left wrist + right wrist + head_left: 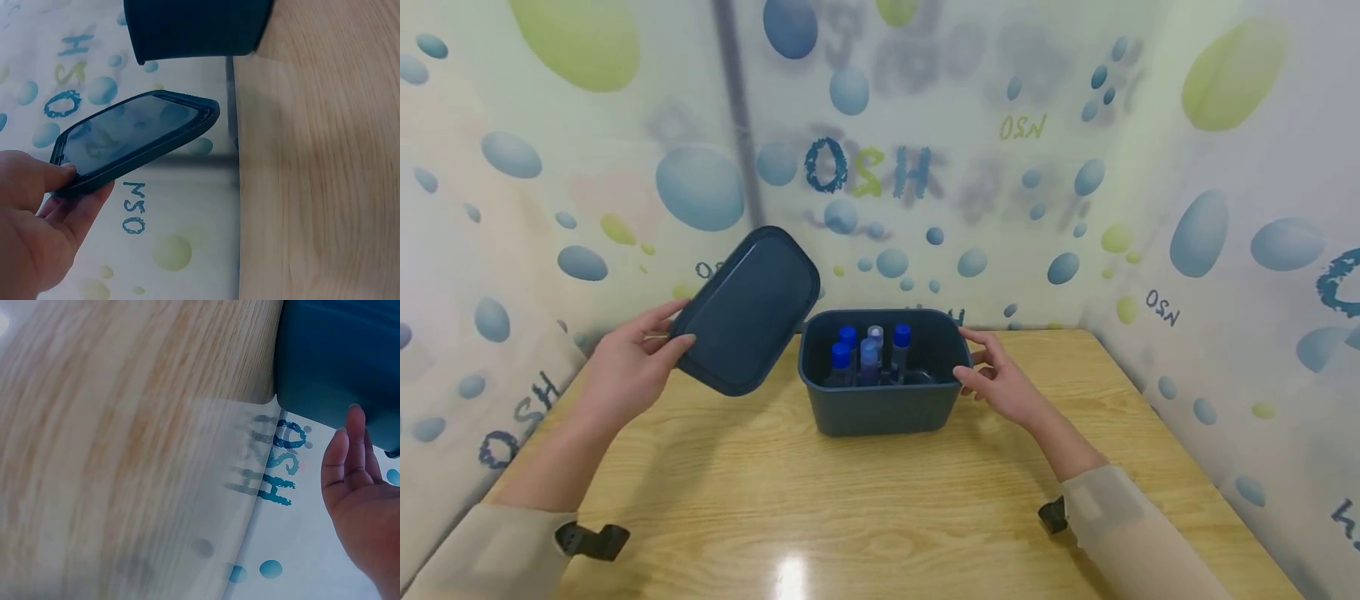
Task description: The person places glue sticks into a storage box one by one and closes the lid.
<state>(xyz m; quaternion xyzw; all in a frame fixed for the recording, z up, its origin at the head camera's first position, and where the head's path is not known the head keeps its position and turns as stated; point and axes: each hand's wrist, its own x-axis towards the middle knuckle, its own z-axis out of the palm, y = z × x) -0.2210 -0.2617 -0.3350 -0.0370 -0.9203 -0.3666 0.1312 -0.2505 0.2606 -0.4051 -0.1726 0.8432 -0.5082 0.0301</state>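
Observation:
My left hand [632,367] pinches a dark blue lid [748,312] by its lower left edge, thumb on one face and fingers behind. The lid hangs tilted in the air, left of a dark blue storage bin [883,410] and apart from it. In the left wrist view the lid [134,137] shows a raised rim. The bin stands uncovered on the table, with several small blue-capped bottles [868,358] upright inside, mostly toward its left. At the bin's right end, my right hand [1000,379] touches the rim and outer wall with fairly straight fingers.
The wooden table [865,508] reaches back to a patterned curtain [880,242] close behind the bin. More patterned sheet [1262,317] hangs along the right side, and another [467,275] along the left. Dark straps [591,542] sit on both wrists.

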